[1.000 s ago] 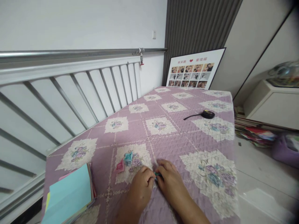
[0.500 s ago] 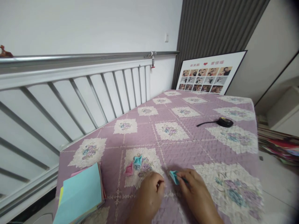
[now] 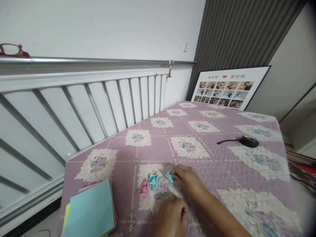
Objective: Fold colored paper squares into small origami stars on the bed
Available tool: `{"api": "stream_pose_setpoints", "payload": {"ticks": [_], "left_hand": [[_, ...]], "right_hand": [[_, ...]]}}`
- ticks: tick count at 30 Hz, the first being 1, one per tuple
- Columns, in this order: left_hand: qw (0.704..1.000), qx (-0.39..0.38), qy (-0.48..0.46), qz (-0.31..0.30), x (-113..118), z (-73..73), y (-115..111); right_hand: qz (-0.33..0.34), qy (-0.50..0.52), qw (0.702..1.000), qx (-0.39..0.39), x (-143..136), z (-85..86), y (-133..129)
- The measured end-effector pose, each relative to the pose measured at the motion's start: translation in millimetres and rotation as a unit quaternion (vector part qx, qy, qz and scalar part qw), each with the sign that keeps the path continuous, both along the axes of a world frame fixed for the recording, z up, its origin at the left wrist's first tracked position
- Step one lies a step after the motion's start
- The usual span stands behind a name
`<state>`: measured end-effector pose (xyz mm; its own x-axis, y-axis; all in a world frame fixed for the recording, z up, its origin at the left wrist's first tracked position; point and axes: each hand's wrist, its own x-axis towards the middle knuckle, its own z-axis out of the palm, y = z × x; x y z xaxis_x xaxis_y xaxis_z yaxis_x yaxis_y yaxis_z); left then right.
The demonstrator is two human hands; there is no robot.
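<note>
My right hand (image 3: 186,179) pinches a small light-blue folded paper piece (image 3: 170,177) by its right side, at the upper right of a white floral patch on the cloth. Left of it lies a second blue folded paper piece (image 3: 153,179), open side up. A pink folded paper piece (image 3: 144,189) sits just beside that one, at its lower left. Nearer to me, my left hand (image 3: 171,215) is curled closed over the cloth, its fingertips mostly hidden; nothing shows in it.
A stack of coloured paper sheets (image 3: 90,209), blue on top, lies at the front left. A black tape measure (image 3: 249,142) with a strap rests at the right. The purple floral cloth (image 3: 158,151) covers the table. Behind stand a white radiator (image 3: 111,105) and a photo board (image 3: 229,89).
My right hand has carried its blue paper piece forward and left, closer to the other two. My left hand has shifted right and stays curled. The view has shifted slightly.
</note>
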<state>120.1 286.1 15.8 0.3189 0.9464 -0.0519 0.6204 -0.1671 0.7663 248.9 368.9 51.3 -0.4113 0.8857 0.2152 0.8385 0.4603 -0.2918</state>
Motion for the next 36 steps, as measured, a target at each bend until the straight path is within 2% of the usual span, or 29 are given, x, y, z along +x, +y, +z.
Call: {"api": "stream_pose_setpoints", "payload": {"ticks": [1,5,11,18,22,27,32,34,36], "left_hand": [[1.000,-0.003,0.001,-0.003,0,-0.2,1],[1.000,-0.025,0.012,-0.012,0,-2.0,3],[0.999,-0.035,0.014,-0.019,1,-5.1,6],[1.000,-0.024,-0.004,-0.008,2,-8.6,6],[1.000,-0.029,-0.002,-0.007,3,-8.4,7],[1.000,-0.026,-0.013,-0.005,3,-4.6,8],[0.999,-0.015,-0.032,0.012,1,3.2,2],[0.999,-0.013,-0.031,0.013,1,3.7,1],[1.000,-0.016,-0.018,0.003,0,2.1,5]], "right_hand": [[0.031,-0.053,0.998,0.006,-5,3.0,9],[0.093,-0.108,0.990,0.011,-19,7.5,36],[0.152,-0.148,0.977,0.023,-33,12.7,46],[0.151,-0.156,0.975,0.037,-38,7.2,49],[0.141,-0.147,0.978,0.040,-43,13.5,41],[0.169,-0.115,0.979,0.001,-67,25.4,18],[0.199,-0.107,0.974,-0.004,-85,21.8,11],[0.177,-0.107,0.978,0.009,-80,20.0,17],[0.125,-0.101,0.987,0.030,-69,20.2,25]]}}
